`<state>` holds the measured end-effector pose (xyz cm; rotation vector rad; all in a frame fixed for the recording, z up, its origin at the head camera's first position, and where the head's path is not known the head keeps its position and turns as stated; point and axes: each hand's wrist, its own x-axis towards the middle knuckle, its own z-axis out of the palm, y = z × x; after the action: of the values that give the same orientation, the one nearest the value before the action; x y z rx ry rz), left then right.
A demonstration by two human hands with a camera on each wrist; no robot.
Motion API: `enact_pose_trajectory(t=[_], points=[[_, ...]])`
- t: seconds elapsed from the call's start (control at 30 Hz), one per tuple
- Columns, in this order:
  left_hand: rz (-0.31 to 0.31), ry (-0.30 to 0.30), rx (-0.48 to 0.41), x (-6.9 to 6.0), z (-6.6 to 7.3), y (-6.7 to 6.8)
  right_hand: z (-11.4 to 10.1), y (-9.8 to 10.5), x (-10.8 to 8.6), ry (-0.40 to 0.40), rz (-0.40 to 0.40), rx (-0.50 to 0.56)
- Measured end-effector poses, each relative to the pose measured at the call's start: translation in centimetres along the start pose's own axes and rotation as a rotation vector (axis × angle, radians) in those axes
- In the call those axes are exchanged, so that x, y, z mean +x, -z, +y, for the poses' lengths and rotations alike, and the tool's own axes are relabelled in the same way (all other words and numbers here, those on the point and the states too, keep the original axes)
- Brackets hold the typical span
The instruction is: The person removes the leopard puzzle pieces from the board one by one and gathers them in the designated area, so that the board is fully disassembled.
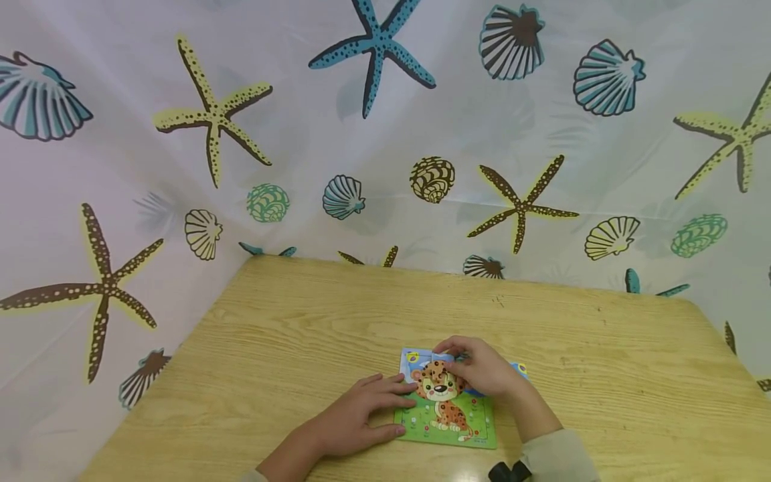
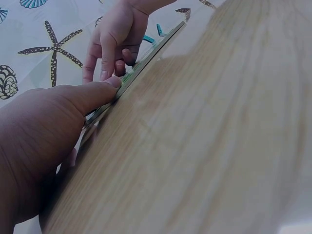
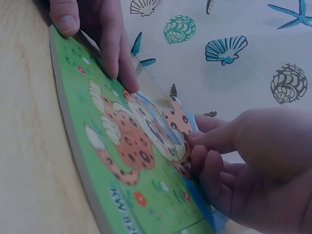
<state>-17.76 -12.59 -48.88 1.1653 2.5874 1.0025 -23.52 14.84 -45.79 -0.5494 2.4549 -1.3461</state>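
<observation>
A flat jigsaw puzzle board [image 1: 415, 428] with a cartoon leopard on green grass lies on the table. My left hand [image 1: 361, 415] rests at its left edge, fingers spread and fairly straight over the border, thumb near the lower corner. Over the upper part, my right hand [image 1: 482, 368] pinches a spotted orange puzzle piece [image 3: 178, 119] between thumb and fingers at the leopard's head. In the right wrist view this piece stands tilted up from the picture. The board's upper right is hidden under the right hand.
A blue piece with a yellow mark [image 1: 521, 368] peeks out beyond the right wrist; whether it joins the board is hidden. The wooden table [image 1: 325, 301] extends around the board. A cloth with starfish and shells [image 1: 385, 140] hangs behind and at the sides.
</observation>
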Motion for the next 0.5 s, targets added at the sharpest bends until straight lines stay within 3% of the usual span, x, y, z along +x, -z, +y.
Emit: enact_pose_trajectory(t=[0.5], points=[[-0.005, 0.007, -0.02, 0.0, 0.0, 0.0, 0.7, 1.5, -0.2, -0.135, 0.03, 0.202]])
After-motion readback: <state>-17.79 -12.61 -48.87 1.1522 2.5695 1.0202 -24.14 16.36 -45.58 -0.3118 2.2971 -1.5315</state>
